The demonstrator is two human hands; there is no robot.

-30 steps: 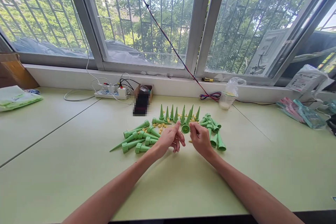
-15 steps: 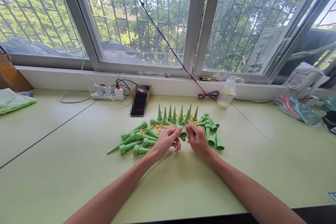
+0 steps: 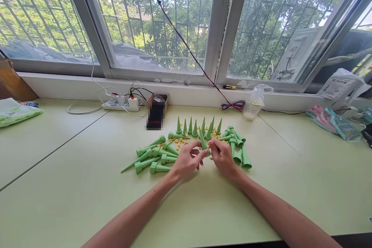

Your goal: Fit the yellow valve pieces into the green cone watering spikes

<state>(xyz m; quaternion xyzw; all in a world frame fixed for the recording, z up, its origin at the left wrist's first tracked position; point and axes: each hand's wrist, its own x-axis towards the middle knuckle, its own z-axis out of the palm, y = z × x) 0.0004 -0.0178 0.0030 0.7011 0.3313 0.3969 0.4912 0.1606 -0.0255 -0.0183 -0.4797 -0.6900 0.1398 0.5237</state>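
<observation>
My left hand [image 3: 188, 159] is closed on the lower part of a green plastic cone spike [image 3: 202, 138], which stands nearly upright with its tip pointing up. Close against the cone's right side, my right hand [image 3: 223, 157] pinches a small yellow plastic piece [image 3: 208, 146], mostly covered by the fingertips. Just behind both hands, several green spikes [image 3: 178, 127] stand upright on their wide ends. Loose yellow pieces [image 3: 178, 143] lie scattered among them. More green spikes [image 3: 144, 164] with ridged caps lie to the left of my left hand. Beside my right hand is another pile of spikes [image 3: 246, 159].
A pale green table [image 3: 87, 186] extends beneath everything. Toward the windowsill are a power strip [image 3: 116, 105] with cables, a small cardboard box [image 3: 166, 102], coiled wire [image 3: 236, 105] and a plastic cup [image 3: 250, 112]. Plastic packets [image 3: 338, 126] lie at the right.
The green spike in my left hand has turned from showing its open wide end to standing tip-up. My right fingers now hold the yellow piece against its side.
</observation>
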